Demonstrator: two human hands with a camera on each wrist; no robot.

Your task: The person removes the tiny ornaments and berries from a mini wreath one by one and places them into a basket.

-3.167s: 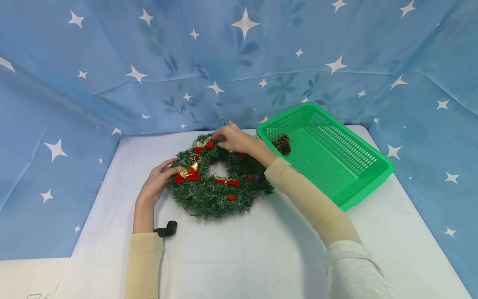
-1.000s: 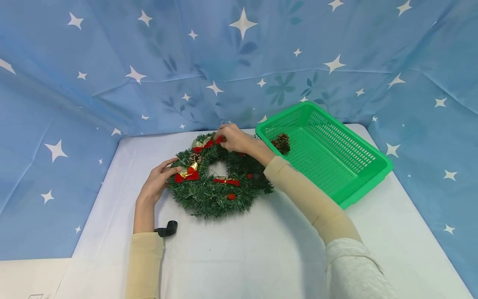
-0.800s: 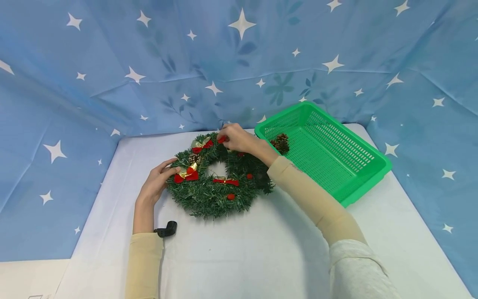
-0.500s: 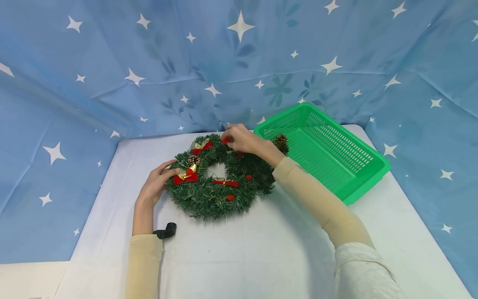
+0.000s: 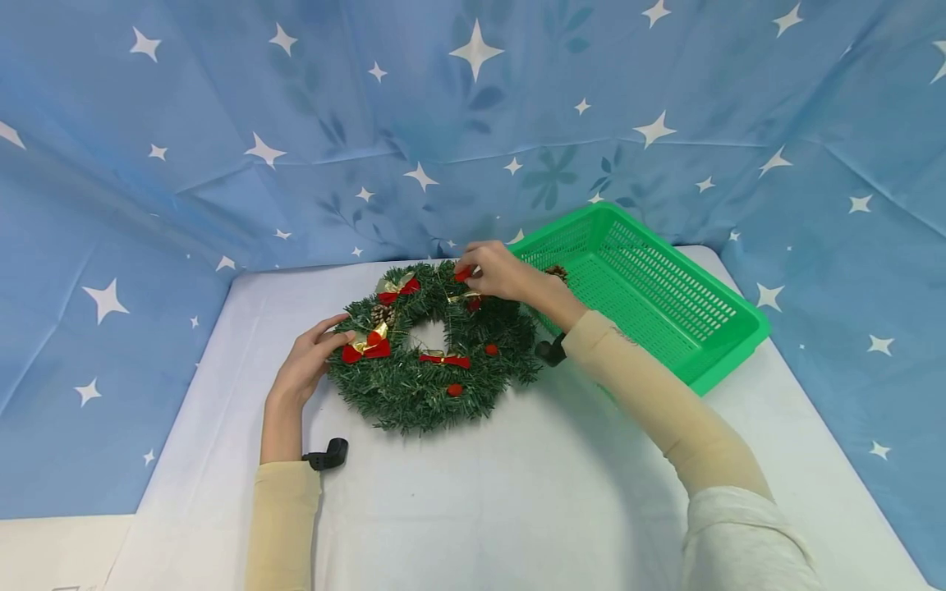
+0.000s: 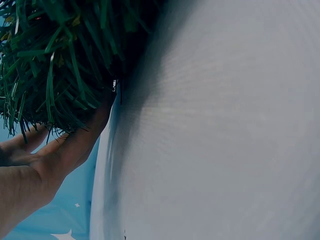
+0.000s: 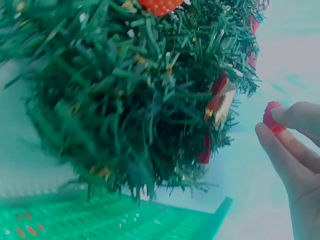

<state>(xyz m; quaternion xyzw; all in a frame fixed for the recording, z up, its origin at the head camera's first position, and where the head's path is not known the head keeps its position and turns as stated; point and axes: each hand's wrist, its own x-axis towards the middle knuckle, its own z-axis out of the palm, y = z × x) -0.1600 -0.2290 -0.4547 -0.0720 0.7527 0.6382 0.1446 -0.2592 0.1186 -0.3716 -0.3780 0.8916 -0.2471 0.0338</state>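
A green tinsel wreath (image 5: 414, 402) lies on the white table, trimmed with red and gold bows (image 5: 367, 346), a pine cone (image 5: 383, 315) and red berries (image 5: 454, 390). My left hand (image 5: 301, 365) grips its left edge, thumb on top near a bow; the left wrist view has fingers (image 6: 65, 155) reaching under the greenery. Over the wreath's far right part, my right hand (image 5: 502, 272) pinches a red, bumpy artificial berry (image 7: 270, 118) between thumb and fingertips. In the right wrist view that berry stands apart from the wreath's branches.
To the right stands a green plastic basket (image 5: 709, 373), its left corner close to the wreath. Pine cones (image 5: 556, 271) inside it are partly hidden behind my right hand. A blue star-patterned cloth (image 5: 399, 98) backs the table. Black wrist cameras (image 5: 336, 453) sit on both wrists.
My right hand has moved rightward along the wreath's far side, away from the top bow, carrying the red berry. The left hand keeps its place on the left edge.
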